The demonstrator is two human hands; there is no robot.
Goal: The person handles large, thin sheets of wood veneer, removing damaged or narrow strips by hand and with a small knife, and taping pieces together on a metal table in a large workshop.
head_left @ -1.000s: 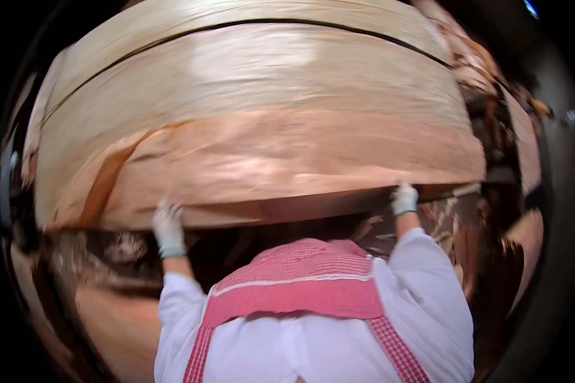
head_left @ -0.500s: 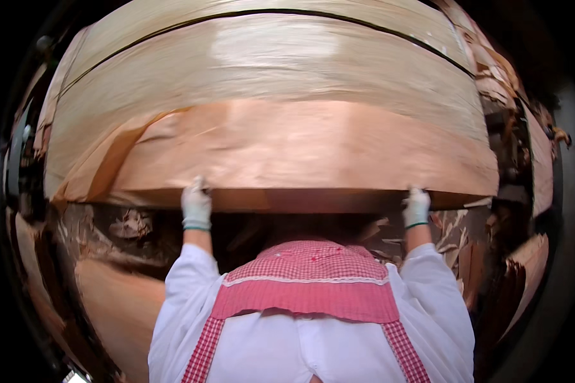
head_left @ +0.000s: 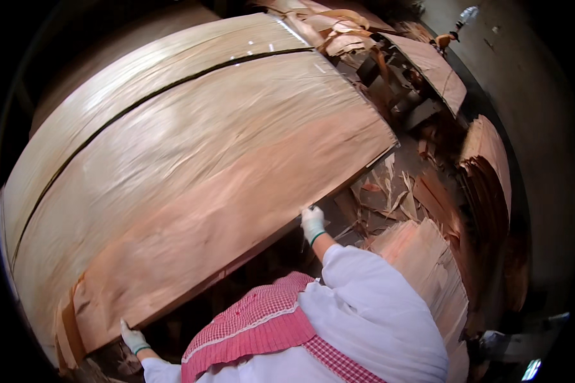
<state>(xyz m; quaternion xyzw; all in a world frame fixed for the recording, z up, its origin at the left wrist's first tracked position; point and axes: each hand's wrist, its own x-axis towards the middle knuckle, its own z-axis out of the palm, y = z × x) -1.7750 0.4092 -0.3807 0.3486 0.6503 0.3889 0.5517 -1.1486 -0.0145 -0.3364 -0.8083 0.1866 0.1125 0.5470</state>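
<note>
A reddish wood veneer sheet (head_left: 236, 210) lies over a wide pale veneer layer (head_left: 198, 121), its near edge running aslant in front of me. In a white glove with a green cuff, my left hand (head_left: 133, 337) is closed at the sheet's near edge, close to its left corner. My right hand (head_left: 312, 223), gloved alike, grips the same edge farther to the right. The fingers under the edge are partly hidden. At the left corner a brownish strip of veneer (head_left: 69, 329) is folded over.
A black cord or gap (head_left: 140, 105) crosses the pale layer. Stacked veneer (head_left: 421, 268) stands at my right, with torn scraps (head_left: 390, 188) beyond it. More veneer piles (head_left: 485, 179) line the right side. Another person (head_left: 445, 41) is far off at the upper right.
My view has turned to the right, so the stack now slants. The reddish sheet lies flatter along the near edge, and both hands remain at that edge.
</note>
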